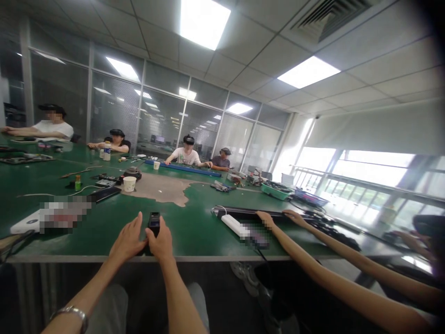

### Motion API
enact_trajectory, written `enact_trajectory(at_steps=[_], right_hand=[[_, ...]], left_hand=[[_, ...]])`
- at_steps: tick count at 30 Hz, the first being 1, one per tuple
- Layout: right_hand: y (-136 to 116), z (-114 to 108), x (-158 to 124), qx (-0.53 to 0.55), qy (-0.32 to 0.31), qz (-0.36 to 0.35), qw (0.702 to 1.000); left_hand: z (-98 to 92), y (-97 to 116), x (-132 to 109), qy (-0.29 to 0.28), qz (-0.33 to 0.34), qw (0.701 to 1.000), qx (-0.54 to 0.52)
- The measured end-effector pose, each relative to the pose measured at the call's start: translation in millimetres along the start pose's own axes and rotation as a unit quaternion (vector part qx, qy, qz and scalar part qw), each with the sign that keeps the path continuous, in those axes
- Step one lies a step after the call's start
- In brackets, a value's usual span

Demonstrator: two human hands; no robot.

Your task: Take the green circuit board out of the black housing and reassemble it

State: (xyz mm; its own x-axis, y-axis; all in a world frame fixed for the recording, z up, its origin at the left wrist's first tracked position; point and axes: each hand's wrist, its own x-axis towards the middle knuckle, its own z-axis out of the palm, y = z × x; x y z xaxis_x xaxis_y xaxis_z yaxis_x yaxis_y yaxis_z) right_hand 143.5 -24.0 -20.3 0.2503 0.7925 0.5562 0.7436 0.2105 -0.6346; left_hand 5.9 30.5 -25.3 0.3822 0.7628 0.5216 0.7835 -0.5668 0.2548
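Observation:
In the head view, my right hand [162,240] grips a small black box-shaped device [154,221] upright at the near edge of the green table. What looks like a small panel or display shows on its upper face; its exact kind is unclear. My left hand [128,239] is just left of it, fingers stretched forward and its thumb beside the device. Whether that thumb presses on the device I cannot tell. A metal band circles my left wrist. The device's lower part is hidden by my hands.
A co-worker's hands [266,220] rest on a long black bar [278,214] at right, beside a white power strip [234,226]. Left are another white strip [26,223], a green bottle [78,183] and a paper cup [130,184]. Several people sit across the table [194,236].

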Motion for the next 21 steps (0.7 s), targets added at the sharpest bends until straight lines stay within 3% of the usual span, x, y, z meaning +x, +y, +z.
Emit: enact_trajectory(at_steps=[10, 13, 21], right_hand=[[2.6, -5.9, 1.4, 0.022, -0.007, -0.023, 0.999], [-3.1, -6.8, 0.8, 0.017, -0.016, -0.021, 1.000], [-13.3, -1.2, 5.0, -0.011, -0.012, 0.021, 1.000]], left_hand=[[-6.0, 5.1, -1.2, 0.014, 0.020, 1.000, -0.012], [-10.5, 8.2, -2.0, 0.014, -0.003, 1.000, -0.013], [-19.0, 9.8, -5.6, 0.011, -0.009, 0.999, -0.051]])
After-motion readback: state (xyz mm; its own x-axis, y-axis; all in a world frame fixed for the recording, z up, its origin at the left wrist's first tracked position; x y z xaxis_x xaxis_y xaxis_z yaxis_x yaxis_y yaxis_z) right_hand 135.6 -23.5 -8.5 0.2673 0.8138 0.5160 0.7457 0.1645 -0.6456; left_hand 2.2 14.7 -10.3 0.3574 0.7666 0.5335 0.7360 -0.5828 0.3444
